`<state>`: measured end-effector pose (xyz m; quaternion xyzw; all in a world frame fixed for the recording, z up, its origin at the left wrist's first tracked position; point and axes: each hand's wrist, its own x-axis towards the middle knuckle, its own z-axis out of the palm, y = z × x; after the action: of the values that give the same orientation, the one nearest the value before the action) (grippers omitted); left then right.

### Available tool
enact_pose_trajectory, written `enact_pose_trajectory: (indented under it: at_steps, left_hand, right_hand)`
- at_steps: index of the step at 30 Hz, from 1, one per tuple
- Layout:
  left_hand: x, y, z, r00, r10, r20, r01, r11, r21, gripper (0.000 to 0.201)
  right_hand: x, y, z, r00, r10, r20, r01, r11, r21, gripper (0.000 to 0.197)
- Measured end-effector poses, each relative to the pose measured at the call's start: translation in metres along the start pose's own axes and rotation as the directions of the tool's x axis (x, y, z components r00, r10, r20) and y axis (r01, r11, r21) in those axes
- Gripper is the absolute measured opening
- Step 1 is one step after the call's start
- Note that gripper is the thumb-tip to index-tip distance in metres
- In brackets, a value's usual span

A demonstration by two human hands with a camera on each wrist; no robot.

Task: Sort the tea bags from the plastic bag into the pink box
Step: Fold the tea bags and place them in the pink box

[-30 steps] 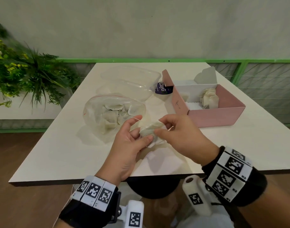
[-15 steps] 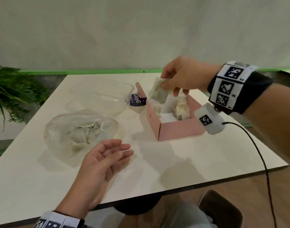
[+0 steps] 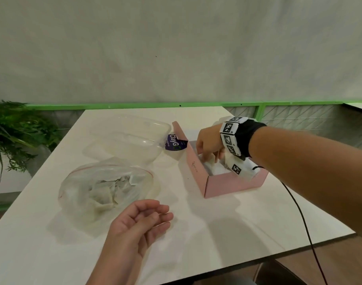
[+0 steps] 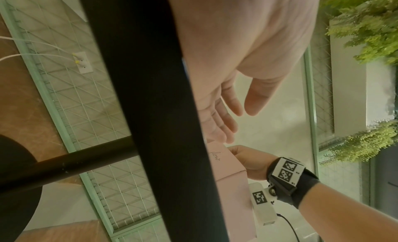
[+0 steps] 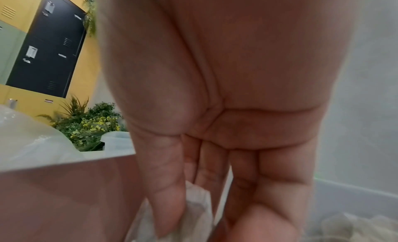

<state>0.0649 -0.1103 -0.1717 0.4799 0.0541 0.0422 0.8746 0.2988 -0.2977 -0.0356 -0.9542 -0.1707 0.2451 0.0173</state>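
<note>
The pink box (image 3: pixel 227 183) stands open on the white table (image 3: pixel 237 223), right of centre. My right hand (image 3: pixel 208 150) reaches down inside it and pinches a white tea bag (image 3: pixel 210 163) between thumb and fingers; in the right wrist view the tea bag (image 5: pixel 193 211) is held against the box's inner wall (image 5: pixel 64 194). The clear plastic bag (image 3: pixel 106 188), with several tea bags inside, lies to the left. My left hand (image 3: pixel 147 219) hovers palm up near the bag, fingers loosely curled and holding nothing; the left wrist view shows the left hand (image 4: pixel 232 109) relaxed too.
A clear plastic tub (image 3: pixel 133 138) sits behind the bag, with a small purple packet (image 3: pixel 174 141) beside the box. A green plant (image 3: pixel 13 136) stands off the table's left side. A black cable (image 3: pixel 299 212) trails from my right wrist over the table's front right edge.
My right hand carried the tea bag from above the box down into it. My left hand let go a second ago and stays palm up by the plastic bag.
</note>
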Motion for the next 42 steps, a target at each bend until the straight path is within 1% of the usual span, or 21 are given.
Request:
enact_pose_trajectory:
  at_steps: [1, 2, 4, 7, 12, 14, 17, 19, 21, 23, 25, 27, 29, 31, 33, 34, 38, 40, 42]
  left_hand:
    - [0.001, 0.0, 0.0, 1.0, -0.006, -0.007, 0.006, 1.0, -0.025, 0.027]
    - [0.001, 0.0, 0.0, 1.0, -0.013, -0.01, 0.013, 0.999, -0.035, 0.024]
    - [0.003, 0.0, 0.0, 1.0, -0.017, -0.012, 0.016, 0.999, -0.049, 0.027]
    - [0.003, 0.002, 0.001, 1.0, -0.016, -0.011, 0.016, 0.998, -0.054, 0.029]
    - [0.003, 0.002, 0.0, 0.999, -0.029, -0.019, 0.028, 0.998, -0.064, 0.029]
    - [0.002, 0.002, 0.0, 0.999, -0.029, -0.018, 0.028, 0.998, -0.061, 0.029]
    - [0.002, 0.002, 0.0, 1.0, -0.023, -0.014, 0.022, 0.998, -0.063, 0.029]
    - [0.001, 0.003, 0.001, 1.0, -0.025, -0.013, 0.024, 0.997, -0.07, 0.028]
    - [0.001, 0.004, 0.002, 0.999, -0.03, -0.012, 0.029, 0.997, -0.072, 0.028]
    - [0.001, 0.005, 0.003, 0.999, -0.033, -0.009, 0.033, 0.996, -0.079, 0.028]
    - [0.0, 0.006, 0.003, 0.999, -0.037, -0.011, 0.036, 0.996, -0.083, 0.028]
    - [-0.001, 0.006, 0.004, 0.999, -0.042, -0.018, 0.04, 0.996, -0.085, 0.028]
    - [-0.002, 0.007, 0.004, 0.999, -0.046, -0.022, 0.044, 0.995, -0.086, 0.028]
    - [-0.003, 0.008, 0.004, 0.998, -0.051, -0.027, 0.048, 0.995, -0.086, 0.025]
    - [-0.003, 0.009, 0.005, 0.998, -0.064, -0.03, 0.061, 0.994, -0.086, 0.019]
    - [-0.003, 0.01, 0.005, 0.997, -0.072, -0.033, 0.069, 0.994, -0.086, 0.016]
    - [-0.004, 0.013, 0.006, 0.995, -0.095, -0.037, 0.091, 0.992, -0.086, 0.015]
    - [-0.004, 0.013, 0.005, 0.994, -0.097, -0.04, 0.094, 0.992, -0.081, 0.015]
    - [-0.005, 0.013, 0.006, 0.994, -0.098, -0.041, 0.095, 0.993, -0.074, 0.016]
  right_hand:
    - [0.003, 0.0, 0.001, 1.0, 0.002, 0.002, -0.002, 1.0, 0.0, 0.013]
    - [0.006, 0.0, 0.001, 1.0, 0.009, -0.007, -0.009, 1.0, 0.006, 0.013]
    - [0.01, 0.0, 0.0, 0.998, 0.021, -0.063, -0.018, 0.999, 0.041, 0.013]
    - [0.012, 0.001, -0.003, 0.988, 0.008, -0.155, 0.005, 0.996, 0.086, 0.012]
    - [0.012, 0.003, -0.005, 0.982, 0.003, -0.19, 0.021, 0.993, 0.119, 0.013]
    - [0.013, 0.003, -0.007, 0.971, -0.013, -0.237, 0.042, 0.992, 0.119, 0.013]
    - [0.006, 0.001, -0.012, 0.941, -0.019, -0.337, 0.061, 0.992, 0.115, 0.014]
    - [-0.003, -0.001, -0.015, 0.934, -0.009, -0.357, 0.069, 0.986, 0.155, 0.019]
    - [-0.011, -0.003, -0.014, 0.956, -0.004, -0.292, 0.067, 0.977, 0.205, 0.025]
    - [-0.015, -0.005, -0.008, 0.989, 0.004, -0.151, 0.031, 0.973, 0.227, 0.028]
    - [-0.014, -0.01, 0.002, 0.999, 0.037, -0.005, -0.036, 0.989, 0.145, 0.028]
    - [-0.008, -0.014, 0.013, 0.995, 0.063, 0.074, -0.061, 0.998, -0.028, 0.029]
    - [-0.003, -0.019, 0.02, 0.995, 0.065, 0.076, -0.051, 0.984, -0.172, 0.031]
    - [-0.001, -0.02, 0.022, 0.997, 0.051, 0.061, -0.038, 0.979, -0.203, 0.034]
    - [-0.001, -0.019, 0.022, 0.998, 0.038, 0.052, -0.027, 0.981, -0.191, 0.038]
    - [-0.001, -0.018, 0.023, 0.998, 0.032, 0.046, -0.024, 0.985, -0.171, 0.037]
    - [-0.003, -0.01, 0.023, 0.996, -0.018, 0.083, 0.028, 0.992, -0.124, 0.04]
    - [-0.005, -0.006, 0.022, 0.998, -0.035, 0.061, 0.039, 0.996, -0.082, 0.039]
    - [-0.009, 0.0, 0.021, 0.999, -0.017, 0.043, 0.02, 0.998, -0.053, 0.037]
